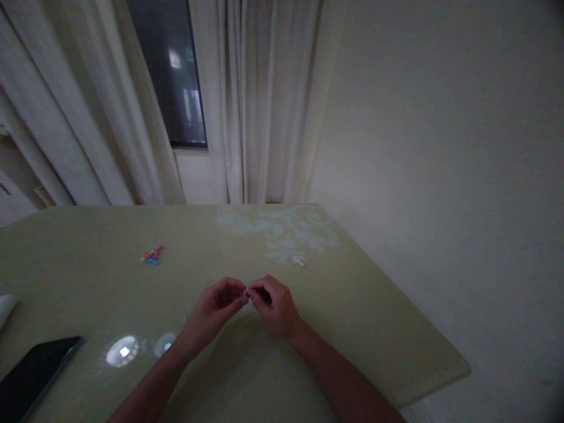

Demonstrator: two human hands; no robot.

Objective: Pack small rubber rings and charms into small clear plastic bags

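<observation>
Together, left hand and right hand pinch a tiny piece between their fingertips, its shape too small and dim to make out; it sits right where they meet, over the table; beyond the right hand lie white bits; beyond the left, a bright pile; leftmost and nearer, a black slab.
</observation>
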